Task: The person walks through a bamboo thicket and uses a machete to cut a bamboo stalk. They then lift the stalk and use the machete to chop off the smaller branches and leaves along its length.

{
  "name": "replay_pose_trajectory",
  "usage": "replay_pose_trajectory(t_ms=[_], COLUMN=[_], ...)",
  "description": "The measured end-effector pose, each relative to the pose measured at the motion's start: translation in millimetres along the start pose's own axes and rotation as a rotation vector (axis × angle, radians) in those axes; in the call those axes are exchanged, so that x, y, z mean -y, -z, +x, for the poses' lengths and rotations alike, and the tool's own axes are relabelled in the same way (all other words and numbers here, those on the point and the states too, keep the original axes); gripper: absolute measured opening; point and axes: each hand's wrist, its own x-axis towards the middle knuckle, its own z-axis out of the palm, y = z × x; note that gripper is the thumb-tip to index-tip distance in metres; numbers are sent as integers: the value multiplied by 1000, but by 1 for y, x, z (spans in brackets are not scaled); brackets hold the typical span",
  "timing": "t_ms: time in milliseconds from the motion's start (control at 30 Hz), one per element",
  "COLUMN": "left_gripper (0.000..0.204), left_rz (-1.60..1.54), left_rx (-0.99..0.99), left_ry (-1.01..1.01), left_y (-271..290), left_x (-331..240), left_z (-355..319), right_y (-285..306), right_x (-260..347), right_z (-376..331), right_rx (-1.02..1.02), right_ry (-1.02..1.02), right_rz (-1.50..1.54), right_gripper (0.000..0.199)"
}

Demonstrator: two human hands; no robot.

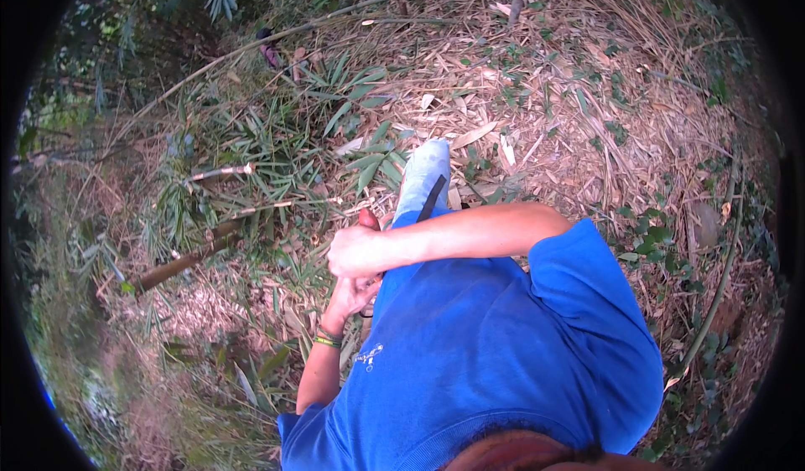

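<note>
My right arm crosses in front of my blue shirt. Its hand, my right hand (355,251), is closed in a fist around a reddish-brown rounded handle (367,219), whose end pokes out above the fist. What the handle belongs to is hidden. Just below, close against my waist, my left hand (355,293) has its fingers curled; what they hold is mostly covered. A small dark edge (366,313) shows beside its palm. Green and dark bands circle the left wrist. A narrow dark strip (432,198) lies along my pale-blue lower leg, beyond the right forearm; I cannot tell what it is.
Dry leaves and husks (537,94) litter the ground ahead. A brown bamboo pole (180,267) and a thinner cut stem (222,172) lie at left among green leaves. One long thin cane (293,31) arches across the far left. Low green plants (654,236) grow at right.
</note>
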Motion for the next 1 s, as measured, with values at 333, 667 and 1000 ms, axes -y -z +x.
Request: replay_pose_trajectory(t_ms=[333,667,1000], left_gripper=[37,71,67], left_rz=[-187,-465,431], left_rx=[249,743,330], left_ry=[50,363,174], left_y=[-1,10,18], left_x=[-17,-63,-85], left_z=[78,247,399], right_y=[-70,-174,-368], right_x=[-42,-112,-124], right_z=[-226,-416,-469], right_rx=[-1052,-1020,-1105], right_ry=[-777,-1580,-2000], right_rz=[745,728,1319], right_gripper=[23,22,21])
